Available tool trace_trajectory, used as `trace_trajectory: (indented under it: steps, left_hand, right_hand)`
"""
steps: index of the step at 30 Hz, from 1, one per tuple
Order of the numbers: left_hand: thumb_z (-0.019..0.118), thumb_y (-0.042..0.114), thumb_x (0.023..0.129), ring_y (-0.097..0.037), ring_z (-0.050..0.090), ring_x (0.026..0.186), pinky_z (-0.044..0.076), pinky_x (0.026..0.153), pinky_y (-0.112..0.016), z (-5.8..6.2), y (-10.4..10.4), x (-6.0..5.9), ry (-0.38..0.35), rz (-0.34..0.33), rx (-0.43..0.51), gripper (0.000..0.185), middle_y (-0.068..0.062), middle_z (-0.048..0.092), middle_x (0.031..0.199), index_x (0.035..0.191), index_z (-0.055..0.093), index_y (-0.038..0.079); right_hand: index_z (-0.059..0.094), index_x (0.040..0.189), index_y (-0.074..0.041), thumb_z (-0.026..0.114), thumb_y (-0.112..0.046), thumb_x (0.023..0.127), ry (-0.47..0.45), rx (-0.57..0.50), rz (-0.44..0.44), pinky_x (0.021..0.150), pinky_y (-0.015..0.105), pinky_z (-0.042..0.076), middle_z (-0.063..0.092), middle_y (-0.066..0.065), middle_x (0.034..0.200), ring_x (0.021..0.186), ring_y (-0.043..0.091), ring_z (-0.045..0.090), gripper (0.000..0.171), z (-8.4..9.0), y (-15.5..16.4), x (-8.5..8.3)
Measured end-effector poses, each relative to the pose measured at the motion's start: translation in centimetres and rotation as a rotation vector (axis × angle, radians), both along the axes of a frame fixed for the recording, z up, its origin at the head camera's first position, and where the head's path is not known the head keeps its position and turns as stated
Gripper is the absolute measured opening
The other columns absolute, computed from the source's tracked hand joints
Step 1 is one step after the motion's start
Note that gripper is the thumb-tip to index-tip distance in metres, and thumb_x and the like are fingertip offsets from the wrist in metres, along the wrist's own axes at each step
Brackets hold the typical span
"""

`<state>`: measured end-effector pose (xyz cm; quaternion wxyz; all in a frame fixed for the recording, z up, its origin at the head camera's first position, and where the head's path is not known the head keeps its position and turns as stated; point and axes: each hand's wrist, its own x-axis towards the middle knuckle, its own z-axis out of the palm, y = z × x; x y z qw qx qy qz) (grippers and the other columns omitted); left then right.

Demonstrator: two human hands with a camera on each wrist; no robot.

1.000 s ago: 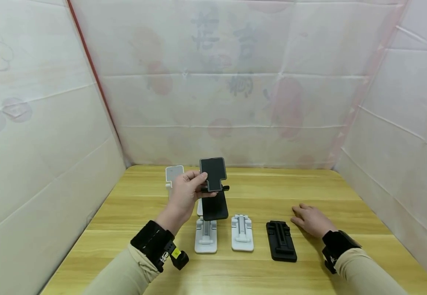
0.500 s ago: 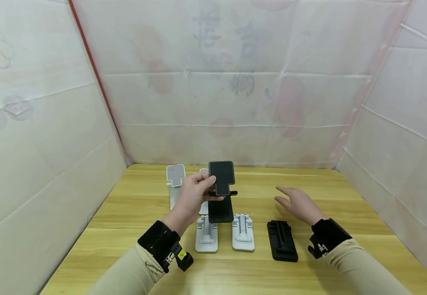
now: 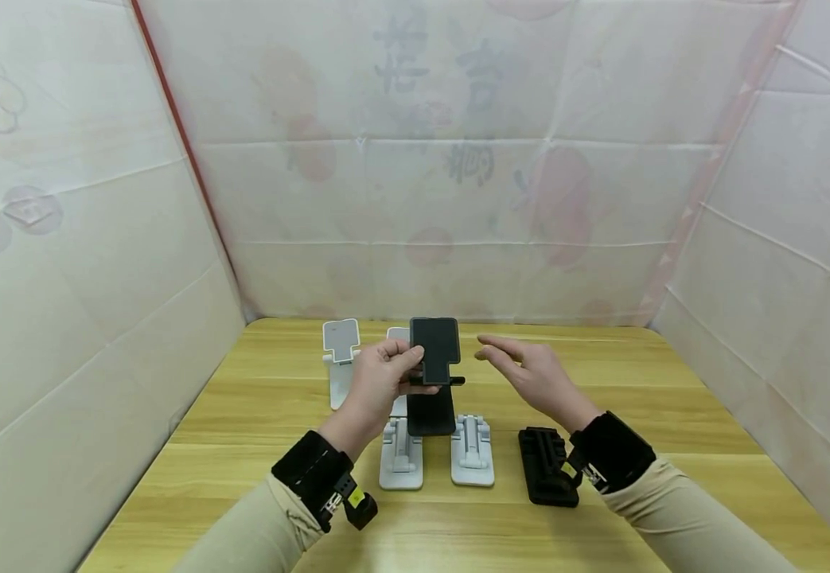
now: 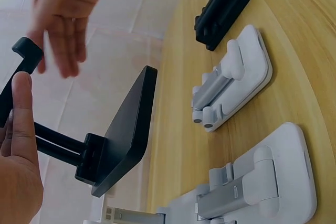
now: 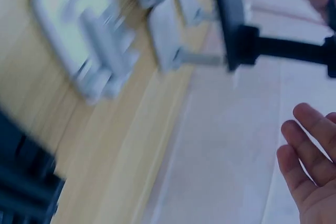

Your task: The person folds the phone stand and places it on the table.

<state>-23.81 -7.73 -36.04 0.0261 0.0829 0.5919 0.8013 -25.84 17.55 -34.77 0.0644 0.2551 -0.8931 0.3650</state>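
On the wooden table [image 3: 257,477], two white folded phone stands lie side by side, one [image 3: 400,461] nearer the left forearm and one [image 3: 472,461] to its right, with a black folded stand [image 3: 545,469] further right, partly hidden by the right wrist. Two upright white stands sit behind: one [image 3: 340,350] in plain view, the other [image 3: 396,338] mostly blocked by the left hand. The left hand [image 3: 375,382] is raised above the table and pinches the unfolded black phone stand [image 3: 434,350] at its top plate, thumb against the edge; its base hangs over the white folded stands. The right hand [image 3: 532,374] hovers just beside it, fingers straight and relaxed, seemingly touching nothing, though its wrist view is blurred.
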Motion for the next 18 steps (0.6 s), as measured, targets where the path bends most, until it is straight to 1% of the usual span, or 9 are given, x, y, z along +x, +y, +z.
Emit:
trace_trajectory:
  steps: [2, 5, 7, 10, 14, 18]
  left_hand:
    - [0.061, 0.012, 0.103, -0.024, 0.07, 0.083, 0.066, 0.078, -0.049, -0.1, 0.1, 0.0, 0.001, -0.003, -0.017, 0.018, -0.013, 0.065, 0.094, 0.098, 0.063, -0.005]
    - [0.061, 0.013, 0.104, -0.025, 0.072, 0.085, 0.066, 0.078, -0.048, -0.2, 0.4, 0.0, 0.001, -0.008, -0.035, 0.02, -0.016, 0.067, 0.098, 0.1, 0.064, -0.007]
    - [0.06, 0.012, 0.104, -0.026, 0.072, 0.086, 0.066, 0.078, -0.048, -0.3, 0.6, 0.0, 0.002, -0.013, -0.045, 0.02, -0.018, 0.068, 0.1, 0.101, 0.064, -0.008]
    - [0.06, 0.011, 0.104, -0.026, 0.073, 0.087, 0.066, 0.078, -0.047, -0.3, 0.7, 0.0, 0.003, -0.023, -0.053, 0.02, -0.019, 0.069, 0.104, 0.101, 0.064, -0.008]
    - [0.06, 0.011, 0.104, -0.026, 0.073, 0.086, 0.066, 0.078, -0.048, -0.3, 0.9, 0.1, 0.001, -0.03, -0.059, 0.019, -0.019, 0.069, 0.102, 0.1, 0.065, -0.007]
    - [0.06, 0.011, 0.104, -0.025, 0.073, 0.086, 0.066, 0.078, -0.049, -0.4, 1.0, 0.1, -0.009, -0.036, -0.053, 0.018, -0.017, 0.071, 0.098, 0.099, 0.065, -0.006]
  right_hand:
    - [0.06, 0.144, -0.014, 0.044, -0.043, 0.11, -0.028, -0.036, 0.024, 0.095, 0.049, 0.057, 0.074, 0.0, 0.121, 0.121, 0.027, 0.065, 0.048, 0.6, -0.6, 0.4]
    - [0.062, 0.142, -0.016, 0.044, -0.045, 0.109, -0.08, -0.089, 0.05, 0.096, 0.05, 0.056, 0.075, -0.003, 0.117, 0.121, 0.025, 0.065, 0.047, 1.0, -1.1, 0.8]
    - [0.062, 0.142, -0.017, 0.046, -0.045, 0.109, -0.1, -0.109, 0.059, 0.101, 0.053, 0.055, 0.075, -0.002, 0.116, 0.121, 0.024, 0.065, 0.046, 1.2, -1.3, 0.9]
    - [0.062, 0.142, -0.016, 0.048, -0.043, 0.108, -0.111, -0.123, 0.065, 0.101, 0.054, 0.055, 0.074, 0.003, 0.119, 0.119, 0.025, 0.067, 0.045, 1.0, -1.5, 0.9]
    - [0.062, 0.138, -0.016, 0.052, -0.042, 0.107, -0.138, -0.14, 0.032, 0.099, 0.051, 0.055, 0.073, 0.005, 0.121, 0.117, 0.025, 0.067, 0.042, 0.6, -1.6, 0.7]
    - [0.061, 0.131, -0.016, 0.059, -0.039, 0.105, -0.18, -0.177, -0.026, 0.092, 0.043, 0.054, 0.076, 0.005, 0.114, 0.115, 0.024, 0.067, 0.035, 0.3, -1.9, 0.7]
